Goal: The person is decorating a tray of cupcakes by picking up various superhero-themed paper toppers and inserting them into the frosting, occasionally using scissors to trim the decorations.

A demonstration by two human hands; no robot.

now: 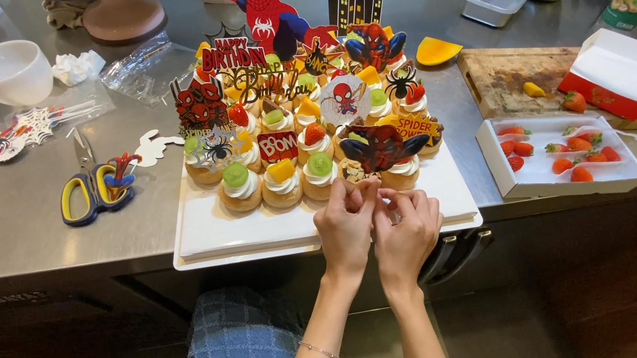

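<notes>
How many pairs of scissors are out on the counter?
1. The scissors, with yellow-lined handles, lie on the steel counter left of the white tray of cupcakes. Others could be hidden behind the cake toppers or out of frame.

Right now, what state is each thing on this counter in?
Left hand: empty, fingertips at a front nut-topped cupcake.
Right hand: fingers curled, touching the left hand.
Cupcakes: cream-topped, fruit and paper toppers on, grouped on the white board.
Scissors: lying flat, closed.
Strawberry box: open, partly filled.
Red-and-white carton: lid open.
White cup: upright, utensil across it.
</notes>
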